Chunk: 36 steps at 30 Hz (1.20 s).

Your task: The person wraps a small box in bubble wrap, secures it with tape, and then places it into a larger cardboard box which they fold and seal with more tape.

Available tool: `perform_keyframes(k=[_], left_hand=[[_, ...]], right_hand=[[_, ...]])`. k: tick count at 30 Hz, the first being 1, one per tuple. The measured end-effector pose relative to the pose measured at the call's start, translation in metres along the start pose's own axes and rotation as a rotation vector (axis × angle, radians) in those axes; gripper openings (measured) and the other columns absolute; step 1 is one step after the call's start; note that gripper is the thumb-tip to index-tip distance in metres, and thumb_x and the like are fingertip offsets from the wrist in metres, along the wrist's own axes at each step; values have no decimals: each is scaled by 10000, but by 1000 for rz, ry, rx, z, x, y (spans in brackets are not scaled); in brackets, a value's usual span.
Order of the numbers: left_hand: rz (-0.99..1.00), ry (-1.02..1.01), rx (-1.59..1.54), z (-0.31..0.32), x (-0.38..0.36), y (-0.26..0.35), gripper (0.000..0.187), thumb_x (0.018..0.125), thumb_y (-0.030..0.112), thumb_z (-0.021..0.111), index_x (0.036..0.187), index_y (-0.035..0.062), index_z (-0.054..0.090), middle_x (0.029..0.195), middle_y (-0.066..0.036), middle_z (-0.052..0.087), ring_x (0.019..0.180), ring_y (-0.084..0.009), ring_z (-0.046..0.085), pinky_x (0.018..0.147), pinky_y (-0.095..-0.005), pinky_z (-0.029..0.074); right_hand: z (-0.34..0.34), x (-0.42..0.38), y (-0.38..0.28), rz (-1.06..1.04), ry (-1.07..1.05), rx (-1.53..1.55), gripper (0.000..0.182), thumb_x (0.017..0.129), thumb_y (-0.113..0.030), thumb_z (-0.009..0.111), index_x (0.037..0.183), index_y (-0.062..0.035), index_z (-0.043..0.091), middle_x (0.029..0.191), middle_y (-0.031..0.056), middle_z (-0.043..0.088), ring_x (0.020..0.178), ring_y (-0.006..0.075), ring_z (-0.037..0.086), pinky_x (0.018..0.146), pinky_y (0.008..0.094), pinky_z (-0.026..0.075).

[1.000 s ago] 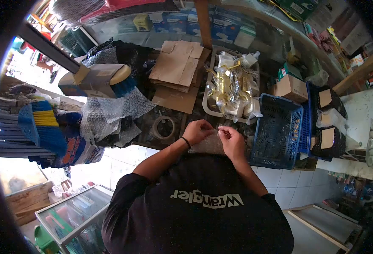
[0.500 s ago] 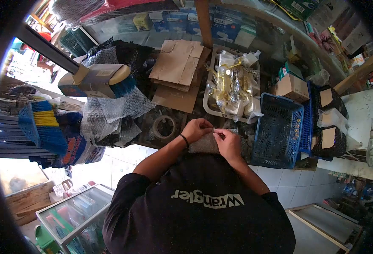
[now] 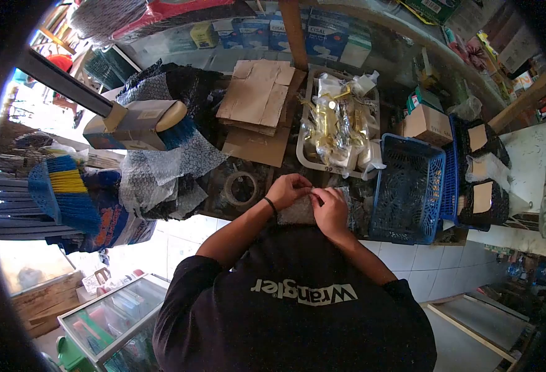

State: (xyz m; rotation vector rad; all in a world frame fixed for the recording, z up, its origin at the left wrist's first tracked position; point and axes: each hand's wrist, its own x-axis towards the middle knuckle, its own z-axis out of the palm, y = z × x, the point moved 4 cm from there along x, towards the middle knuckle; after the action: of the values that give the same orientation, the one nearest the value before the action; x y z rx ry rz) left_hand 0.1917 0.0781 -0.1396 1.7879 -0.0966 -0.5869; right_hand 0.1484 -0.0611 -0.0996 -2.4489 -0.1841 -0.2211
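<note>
Near the counter's front edge, my left hand [image 3: 288,191] and my right hand [image 3: 330,209] meet fingertip to fingertip. Both are closed in a pinch; whatever lies between the fingers is too small to make out. Beneath them is a sheet of clear bubble wrap [image 3: 296,211]. A roll of tape [image 3: 241,188] lies left of my left hand. Beyond the hands stands a white tray [image 3: 300,144] filled with plastic-wrapped, gold-coloured items [image 3: 332,121]. Flat cardboard pieces [image 3: 257,93] are stacked to its left.
A blue basket [image 3: 407,189] stands right of my hands, with a cardboard box [image 3: 428,125] behind it. Bubble wrap [image 3: 180,164] and a boxed brush [image 3: 138,124] are at the left. Glass [image 3: 214,59] borders the counter's far side.
My right hand has shifted slightly left and closer over the left fingertips. The view has turned a little; both hands remain pinched together.
</note>
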Motion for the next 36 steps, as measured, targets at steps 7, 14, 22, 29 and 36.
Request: perform_keyframes(k=[7,14,22,29,36], left_hand=[[-3,-8,36,-1,-1,5,258,791,225,662,943,18,635,928,-102,648,862,-195,618,771,-321,481],[7,23,-1,1,2,-1,222,765,153,680,914,-4,631,867,-104,659,825,-161,625,742,-286,490],[17,16,41,1,3,-2,208,773,145,667,918,1,636,869,-96,662,817,-161,626,736,-290,488],[21,-15,6,2,5,-7,208,783,154,653,935,12,637,884,-101,660,829,-171,627,748,-300,484],[60,-12,46,0,2,-6,202,794,138,639,956,18,631,894,-98,658,843,-174,623,756,-304,483]], right_hand=[[-1,-1,-4,-20,49,-53,176,713,-99,679,883,-78,636,821,88,583,805,314,518,706,394,423],[-2,-1,-3,-20,59,-60,214,681,-95,704,879,-64,628,902,92,555,849,313,508,731,395,420],[-5,-2,-1,48,88,-38,249,649,-97,734,861,-42,616,1000,106,502,937,314,497,780,389,422],[-6,-2,1,58,97,-34,248,656,-115,734,853,-23,613,1004,117,500,940,316,502,790,386,424],[-7,0,2,69,89,-11,314,674,-135,727,931,-21,587,1009,131,499,949,325,509,801,383,429]])
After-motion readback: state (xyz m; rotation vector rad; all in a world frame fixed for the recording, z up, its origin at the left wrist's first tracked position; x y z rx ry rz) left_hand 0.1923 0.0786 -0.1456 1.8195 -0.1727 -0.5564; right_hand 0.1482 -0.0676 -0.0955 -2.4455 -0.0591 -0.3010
